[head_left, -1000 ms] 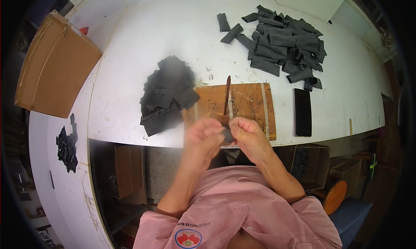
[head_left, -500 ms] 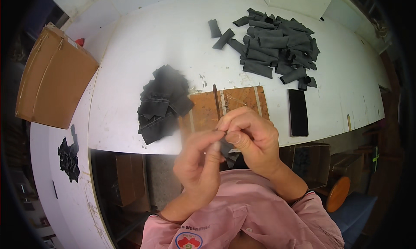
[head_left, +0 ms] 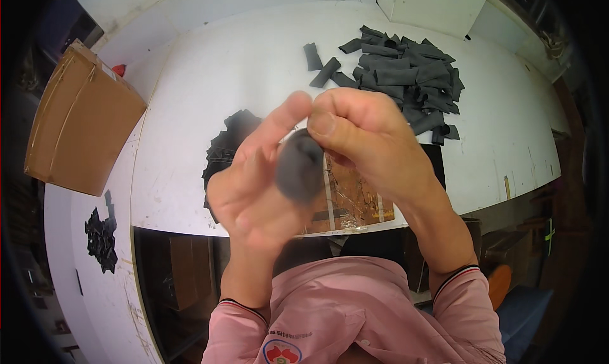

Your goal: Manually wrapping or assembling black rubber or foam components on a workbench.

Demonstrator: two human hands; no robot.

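A short dark grey fabric tube, blurred by motion, hangs in front of me above the table's front edge. My right hand pinches its upper rim between thumb and fingers. My left hand has its palm turned up behind and beside the tube, fingers stretched toward the right fingertips. Whether the left palm bears the tube's weight I cannot tell. Below lies a worn brown board with pale strips. Partly behind my left hand is a heap of black fabric pieces.
A large pile of grey fabric tubes lies at the far right of the white table. The right wrist partly covers a black phone. At the left stand a cardboard box and, nearer, a small pile of black scraps.
Both hands have risen and moved away from my body, bringing the fabric tube up into view. My left hand has gone from a pinch to stretched fingers.
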